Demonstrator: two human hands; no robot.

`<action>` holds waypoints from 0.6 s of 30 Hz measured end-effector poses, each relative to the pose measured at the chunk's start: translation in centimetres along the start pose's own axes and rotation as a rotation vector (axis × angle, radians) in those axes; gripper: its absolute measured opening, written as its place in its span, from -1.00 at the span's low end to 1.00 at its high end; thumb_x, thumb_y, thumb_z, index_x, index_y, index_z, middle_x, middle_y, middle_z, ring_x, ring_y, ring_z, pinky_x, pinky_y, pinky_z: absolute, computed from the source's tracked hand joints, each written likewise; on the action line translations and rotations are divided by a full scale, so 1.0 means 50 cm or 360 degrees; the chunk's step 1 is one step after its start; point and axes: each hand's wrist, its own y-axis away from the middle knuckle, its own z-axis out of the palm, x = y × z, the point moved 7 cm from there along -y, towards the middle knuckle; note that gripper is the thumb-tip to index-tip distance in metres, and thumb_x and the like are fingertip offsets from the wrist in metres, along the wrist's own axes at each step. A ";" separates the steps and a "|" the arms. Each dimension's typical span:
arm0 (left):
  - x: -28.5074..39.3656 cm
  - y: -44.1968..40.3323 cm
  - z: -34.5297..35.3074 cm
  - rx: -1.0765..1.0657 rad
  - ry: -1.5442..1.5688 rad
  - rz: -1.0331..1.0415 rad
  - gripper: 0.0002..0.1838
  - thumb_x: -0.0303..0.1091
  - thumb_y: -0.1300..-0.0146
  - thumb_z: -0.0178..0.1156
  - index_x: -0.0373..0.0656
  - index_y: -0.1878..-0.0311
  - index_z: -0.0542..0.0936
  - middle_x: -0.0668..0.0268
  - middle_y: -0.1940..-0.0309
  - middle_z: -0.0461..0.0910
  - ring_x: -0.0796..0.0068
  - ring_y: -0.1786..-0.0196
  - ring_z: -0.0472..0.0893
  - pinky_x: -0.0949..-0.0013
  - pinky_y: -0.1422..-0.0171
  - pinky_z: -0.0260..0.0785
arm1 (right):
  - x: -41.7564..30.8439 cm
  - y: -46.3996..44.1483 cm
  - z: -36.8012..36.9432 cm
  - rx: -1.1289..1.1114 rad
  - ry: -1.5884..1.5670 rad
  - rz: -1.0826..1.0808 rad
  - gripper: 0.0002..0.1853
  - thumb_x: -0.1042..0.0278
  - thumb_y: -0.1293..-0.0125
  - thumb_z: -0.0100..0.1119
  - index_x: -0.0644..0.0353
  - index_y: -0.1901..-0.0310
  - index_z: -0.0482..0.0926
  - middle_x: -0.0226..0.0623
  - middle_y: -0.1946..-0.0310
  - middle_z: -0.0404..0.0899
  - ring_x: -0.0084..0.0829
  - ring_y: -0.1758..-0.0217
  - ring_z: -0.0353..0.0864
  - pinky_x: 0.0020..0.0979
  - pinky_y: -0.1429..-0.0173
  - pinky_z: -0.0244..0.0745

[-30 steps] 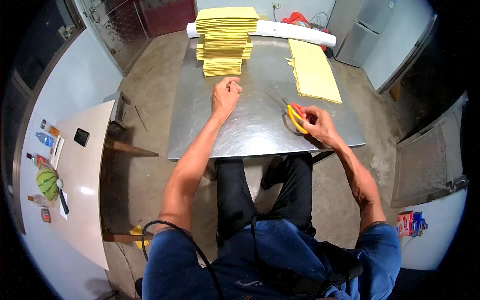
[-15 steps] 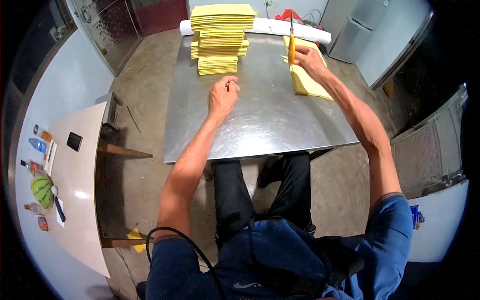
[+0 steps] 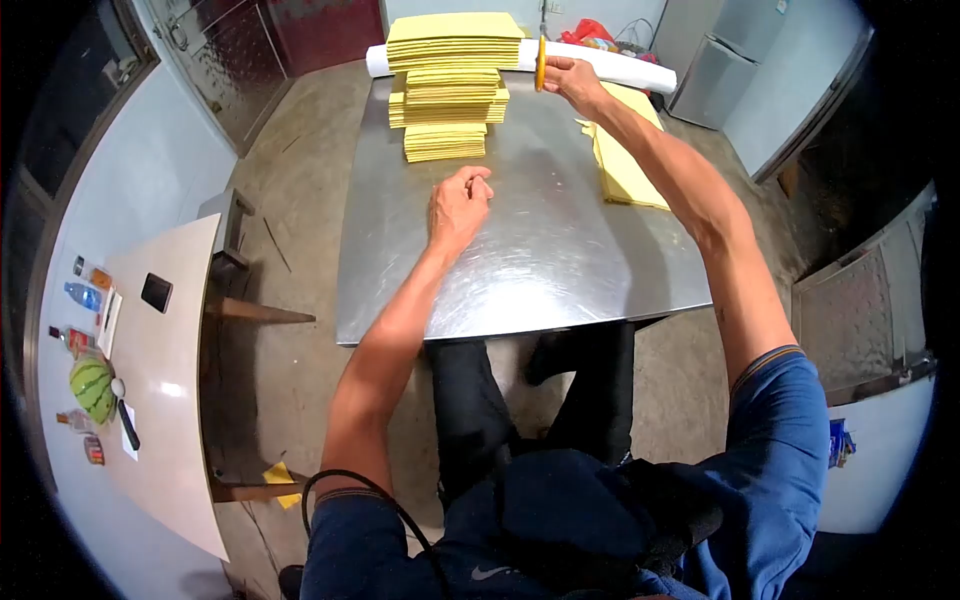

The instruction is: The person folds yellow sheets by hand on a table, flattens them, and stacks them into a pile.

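My right hand [image 3: 574,82] is closed round an upright orange-handled tool [image 3: 541,66] with a thin metal shaft or blade. It shows edge-on, so I cannot tell if it is scissors or a knife. The hand is raised over the far side of the metal table [image 3: 540,240], right of a tall stack of folded yellow sheets [image 3: 445,143]. Just in front of that stack, my left hand [image 3: 460,210] rests with curled fingers; whatever lies inside them, if anything, is hidden. Flat yellow sheets [image 3: 632,165] lie on the table's right side, partly behind my right forearm.
A long white roll [image 3: 610,68] lies along the table's far edge, with a red bag [image 3: 588,32] beyond it. To the left, a side table [image 3: 165,390] carries a phone [image 3: 156,291], a watermelon [image 3: 92,390], bottles and a black-handled knife [image 3: 128,424].
My right hand has moved left and away from me with the orange-handled tool, from above the flat yellow sheets towards the stack. My left hand stays curled near the stack. The view has shifted slightly.
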 end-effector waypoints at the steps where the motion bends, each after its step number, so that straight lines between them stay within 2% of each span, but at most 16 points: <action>1: 0.001 0.000 -0.001 -0.0004 -0.0010 0.0005 -0.71 -0.39 -0.58 0.12 -0.29 -0.15 0.74 0.31 0.31 0.80 0.59 0.35 0.67 0.41 0.17 0.56 | -0.011 -0.006 0.015 -0.0051 0.0017 -0.0045 -0.57 0.32 -0.48 0.47 0.42 -0.25 0.72 -0.28 0.02 0.77 -0.52 0.07 0.72 -0.50 -0.07 0.66; 2: 0.003 -0.001 -0.001 -0.0008 -0.0020 0.0012 -0.71 -0.39 -0.59 0.12 -0.29 -0.15 0.74 0.30 0.31 0.80 0.59 0.35 0.67 0.41 0.17 0.57 | -0.017 -0.010 0.031 -0.0089 0.0076 -0.0032 -0.53 0.28 -0.51 0.45 0.44 -0.30 0.69 -0.26 -0.02 0.78 -0.53 0.01 0.72 -0.50 -0.14 0.64; 5: -0.003 -0.002 0.002 -0.0003 0.0027 0.0021 -0.72 -0.39 -0.60 0.13 -0.28 -0.16 0.74 0.31 0.31 0.80 0.59 0.34 0.68 0.41 0.17 0.58 | -0.018 -0.022 0.062 -0.0148 0.0079 0.0033 -0.52 0.28 -0.50 0.46 0.43 -0.31 0.69 -0.26 -0.03 0.77 -0.52 -0.02 0.73 -0.51 -0.14 0.64; 8: 0.001 0.002 -0.009 0.0047 0.0105 -0.0005 -0.72 -0.40 -0.60 0.13 -0.27 -0.17 0.74 0.32 0.29 0.79 0.59 0.33 0.68 0.41 0.16 0.58 | -0.031 0.010 0.071 0.0002 -0.0022 -0.0073 -0.61 0.28 -0.48 0.43 0.42 -0.17 0.76 -0.29 0.07 0.79 -0.55 0.09 0.72 -0.50 -0.02 0.62; 11: -0.002 0.010 -0.033 0.0095 0.0052 0.0046 -0.73 -0.42 -0.60 0.12 -0.27 -0.17 0.74 0.33 0.27 0.79 0.60 0.31 0.67 0.42 0.16 0.57 | 0.028 0.041 0.019 0.0069 0.0228 0.0106 -0.71 0.28 -0.44 0.41 0.38 0.04 0.81 -0.33 0.26 0.78 -0.57 0.26 0.69 -0.47 0.16 0.56; 13: -0.002 0.013 -0.057 0.0167 -0.0006 0.0096 -0.73 -0.44 -0.60 0.11 -0.26 -0.17 0.74 0.34 0.25 0.79 0.61 0.29 0.66 0.44 0.15 0.57 | 0.034 0.130 -0.002 0.0196 0.0520 0.0215 -0.76 0.26 -0.38 0.38 0.31 0.23 0.81 -0.36 0.41 0.73 -0.61 0.39 0.62 -0.44 0.28 0.46; 15: 0.003 0.019 -0.085 0.0278 -0.0035 0.0131 -0.73 -0.46 -0.60 0.11 -0.27 -0.16 0.74 0.35 0.25 0.78 0.63 0.26 0.66 0.45 0.13 0.56 | 0.038 0.208 -0.019 0.0054 0.0844 0.0269 -0.76 0.28 -0.32 0.40 0.33 0.26 0.82 -0.31 0.44 0.73 -0.56 0.39 0.64 -0.38 0.25 0.52; 17: 0.006 0.013 -0.109 0.0424 -0.0039 0.0176 -0.74 -0.46 -0.55 0.12 -0.23 -0.13 0.75 0.23 0.16 0.82 0.33 0.15 0.75 0.27 -0.01 0.59 | 0.038 0.276 -0.036 -0.0039 0.1280 0.0171 -0.74 0.29 -0.27 0.41 0.38 0.25 0.80 -0.25 0.44 0.73 -0.51 0.35 0.69 -0.32 0.18 0.59; 18: 0.008 0.007 -0.117 0.0486 -0.0045 0.0202 -0.74 -0.46 -0.53 0.13 -0.21 -0.12 0.75 0.17 0.12 0.83 0.18 0.09 0.80 0.17 -0.07 0.60 | 0.039 0.305 -0.043 -0.0118 0.1344 0.0183 -0.71 0.29 -0.23 0.43 0.42 0.20 0.79 -0.16 0.42 0.76 -0.46 0.32 0.73 -0.29 0.12 0.64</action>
